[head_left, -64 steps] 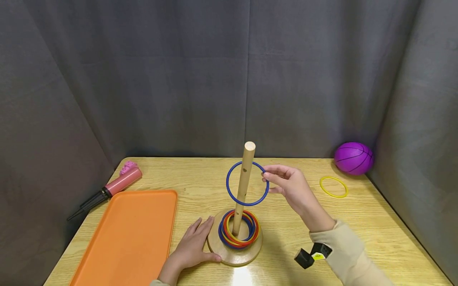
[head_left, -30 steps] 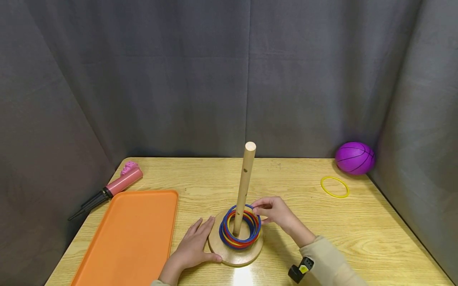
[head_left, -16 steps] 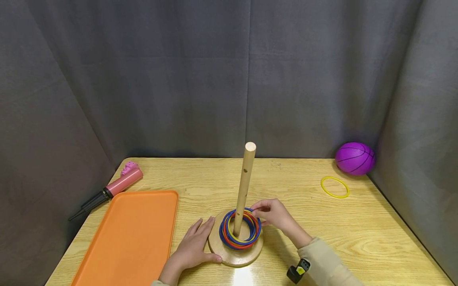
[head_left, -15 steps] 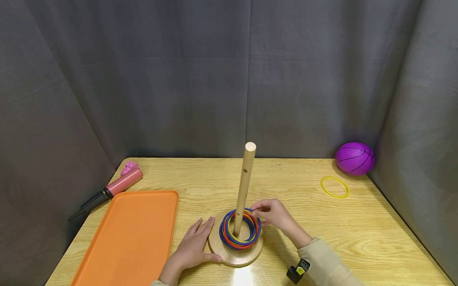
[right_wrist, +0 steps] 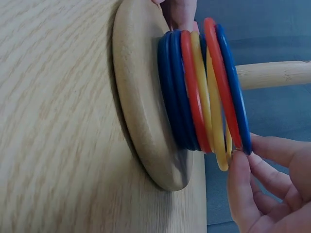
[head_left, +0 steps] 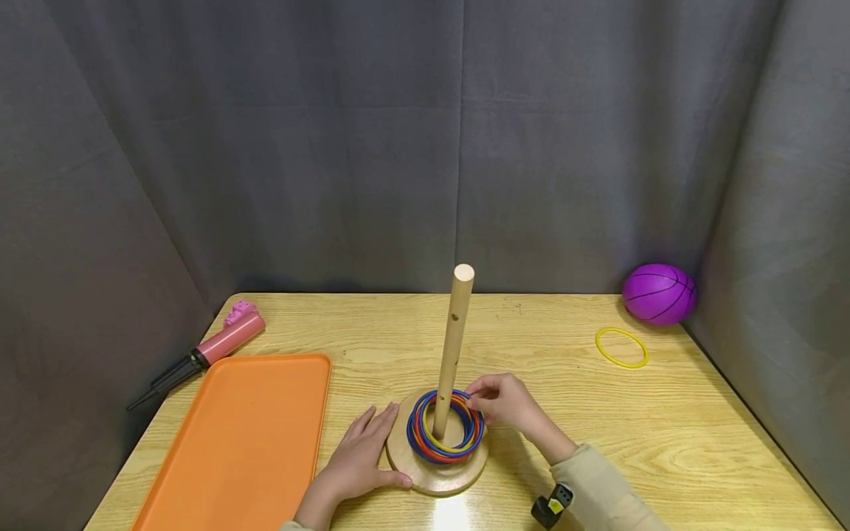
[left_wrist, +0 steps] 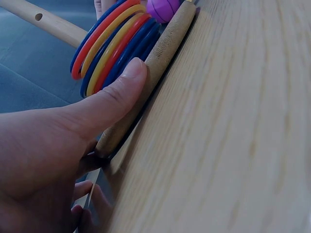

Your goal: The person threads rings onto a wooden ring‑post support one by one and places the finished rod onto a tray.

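The right hand [head_left: 508, 404] sits low at the right of the peg [head_left: 454, 346], its fingers [right_wrist: 248, 194] pinching the top blue ring [right_wrist: 233, 82] of the ring stack [head_left: 445, 426]. The stack lies around the peg on the round base [head_left: 434, 476], mid-table, near edge. The left hand [head_left: 361, 450] lies flat on the table [head_left: 664, 428], fingers relaxed, thumb [left_wrist: 114, 99] pressed to the base's left rim. A yellow ring [head_left: 620, 347] lies far right, near a purple ball [head_left: 657, 294]; an orange tray [head_left: 239, 442] is at the left.
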### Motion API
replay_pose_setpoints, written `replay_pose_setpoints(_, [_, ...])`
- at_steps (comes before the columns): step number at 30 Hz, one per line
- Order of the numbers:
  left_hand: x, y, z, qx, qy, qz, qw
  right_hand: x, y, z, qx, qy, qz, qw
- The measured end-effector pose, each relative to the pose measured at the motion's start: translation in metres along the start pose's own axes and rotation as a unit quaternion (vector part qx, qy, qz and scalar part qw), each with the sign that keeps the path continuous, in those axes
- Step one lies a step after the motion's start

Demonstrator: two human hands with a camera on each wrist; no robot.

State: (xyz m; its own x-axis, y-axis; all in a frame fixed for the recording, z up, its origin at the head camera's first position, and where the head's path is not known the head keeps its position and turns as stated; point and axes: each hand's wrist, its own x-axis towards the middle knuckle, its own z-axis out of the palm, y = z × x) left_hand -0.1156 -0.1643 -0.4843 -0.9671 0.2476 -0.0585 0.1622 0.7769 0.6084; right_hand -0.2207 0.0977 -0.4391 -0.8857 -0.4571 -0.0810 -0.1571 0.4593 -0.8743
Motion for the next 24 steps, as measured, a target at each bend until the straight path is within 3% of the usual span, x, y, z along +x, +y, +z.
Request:
replay_pose_setpoints(16, [0.0017, -0.0023, 0.0015, 0.007, 0.003, 0.003, 1.0, 0.0018, -0.0026, 0.0073, -0.067, 0.045, -0.011, 0.997])
replay_pose_setpoints(24, [0.0008, -0.0016, 0.0011, 0.005, 0.0, 0.0, 1.0, 0.0038, -0.0027, 0.0101, -0.072, 0.066, -0.007, 0.995])
